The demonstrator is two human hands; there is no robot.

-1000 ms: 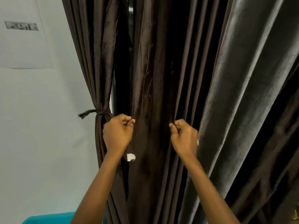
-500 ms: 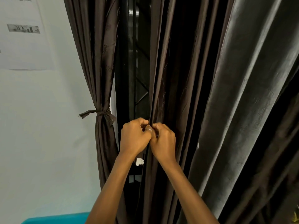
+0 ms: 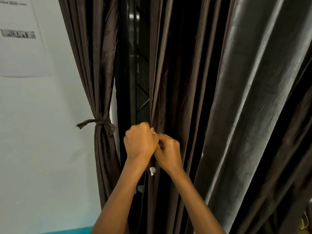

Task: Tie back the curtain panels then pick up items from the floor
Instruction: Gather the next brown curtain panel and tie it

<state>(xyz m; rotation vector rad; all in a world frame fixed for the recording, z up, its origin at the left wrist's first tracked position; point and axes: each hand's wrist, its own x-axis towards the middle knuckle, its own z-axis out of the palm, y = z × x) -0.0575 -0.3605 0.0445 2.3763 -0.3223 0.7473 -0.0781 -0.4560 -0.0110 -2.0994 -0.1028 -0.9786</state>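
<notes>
Looking straight at dark brown curtains here. Got the left hand (image 3: 141, 142) clenched around the left edge of the middle panel (image 3: 179, 73), knuckles toward the camera, thin ring (image 3: 154, 133) on one finger. Got the right hand (image 3: 168, 152) pressed right up against it, fingers curled in, pinching the same fabric at the same height. Can't see the fingertips of either, so can't say how much cloth sits in each grip. Just under the two wrists, a small white tag (image 3: 152, 171) on the panel's edge.

Over to the left, the left panel (image 3: 94, 65), already cinched with a tie (image 3: 101, 123), loose end poking out toward the wall (image 3: 42, 132). Between the two panels, a dark window (image 3: 140, 68) with bars. On the far right, a paler grey curtain (image 3: 253, 98) in big folds, right beside the middle panel. Up on the wall, a sheet of paper (image 3: 22, 53) with a small grey picture, print too blurry to read. Down at the bottom edge, a strip (image 3: 76, 231) of something teal, no idea what.
</notes>
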